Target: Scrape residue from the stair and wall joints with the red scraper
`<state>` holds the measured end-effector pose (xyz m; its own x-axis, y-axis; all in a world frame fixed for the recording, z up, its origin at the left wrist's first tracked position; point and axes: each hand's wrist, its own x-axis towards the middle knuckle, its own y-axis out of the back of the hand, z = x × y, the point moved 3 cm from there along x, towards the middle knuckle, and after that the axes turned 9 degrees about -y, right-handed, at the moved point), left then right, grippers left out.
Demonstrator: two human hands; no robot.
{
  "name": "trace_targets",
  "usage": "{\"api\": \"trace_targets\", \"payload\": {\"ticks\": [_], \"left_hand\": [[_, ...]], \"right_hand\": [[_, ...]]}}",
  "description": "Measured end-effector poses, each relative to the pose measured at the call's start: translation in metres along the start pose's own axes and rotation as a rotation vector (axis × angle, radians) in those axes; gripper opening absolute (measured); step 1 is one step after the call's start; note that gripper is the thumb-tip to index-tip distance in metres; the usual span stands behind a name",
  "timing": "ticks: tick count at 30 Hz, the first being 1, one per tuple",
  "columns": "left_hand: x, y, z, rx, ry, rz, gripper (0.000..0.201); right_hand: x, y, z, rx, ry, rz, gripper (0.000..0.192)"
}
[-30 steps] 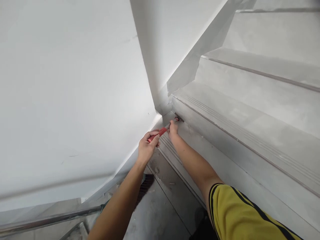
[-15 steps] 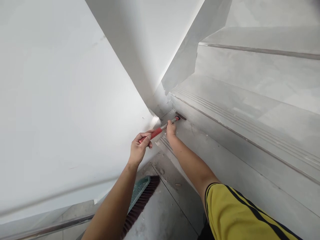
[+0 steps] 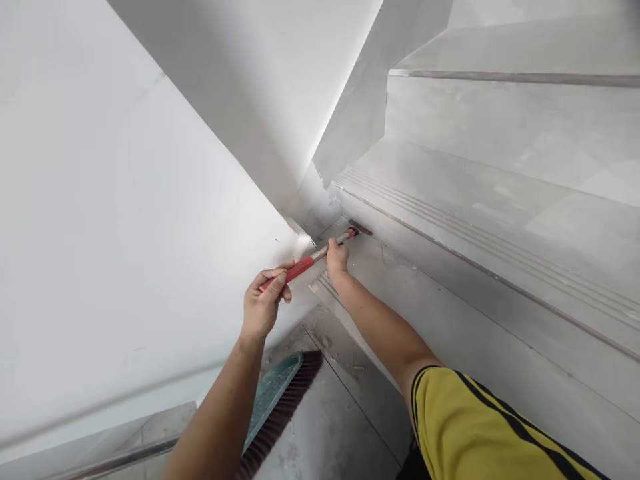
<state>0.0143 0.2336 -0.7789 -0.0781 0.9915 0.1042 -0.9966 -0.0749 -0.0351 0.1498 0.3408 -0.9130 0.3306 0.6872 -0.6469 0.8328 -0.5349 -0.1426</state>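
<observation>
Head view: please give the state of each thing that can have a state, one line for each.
left hand: closed around the red grip of the tool.
right hand: closed on the metal shaft, near the tool's head.
red-handled tool: held by both hands, slanted, its head at the corner of the step.
broom: lying on the floor, held by no hand, partly hidden by the left arm.
stair step: dusty, grooved along its edge.

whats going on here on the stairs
A person is working a red-handled scraper into the corner where a grey stair step meets the white wall. The left hand grips the red handle end, and the right hand holds the shaft near the blade, which presses at the base of the riser. A green broom lies on the dusty landing below.
</observation>
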Motion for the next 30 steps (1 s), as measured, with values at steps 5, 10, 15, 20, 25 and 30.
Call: {"api": "trace_targets", "payload": {"ticks": [5,10,15,20,25,30], "left_hand": [[-0.0022,0.0003,-0.002,0.004,0.081,-0.009,0.016],[-0.0031,-0.0027,0.0008,0.023,0.041,-0.016,0.016],[-0.003,-0.0042,-0.0005,-0.014,0.044,-0.024,0.018],[-0.003,-0.003,0.0013,-0.017,0.088,-0.023,0.018],[-0.0043,-0.0016,0.0033,-0.029,0.06,0.017,0.021],[-0.0065,-0.0055,0.002,-0.012,0.134,-0.005,0.023]], "right_hand": [[-0.0042,0.0028,-0.0018,-0.021,-0.01,0.041,0.008],[-0.0049,0.0055,-0.0032,0.005,-0.012,0.004,0.009],[-0.0037,0.0077,-0.0022,0.012,0.006,0.016,0.01],[-0.0055,0.0059,-0.0021,0.002,-0.038,0.008,0.009],[-0.0063,0.0072,-0.0016,0.001,0.008,0.028,0.011],[-0.004,0.0076,-0.0005,0.02,-0.021,0.024,0.011]]}}
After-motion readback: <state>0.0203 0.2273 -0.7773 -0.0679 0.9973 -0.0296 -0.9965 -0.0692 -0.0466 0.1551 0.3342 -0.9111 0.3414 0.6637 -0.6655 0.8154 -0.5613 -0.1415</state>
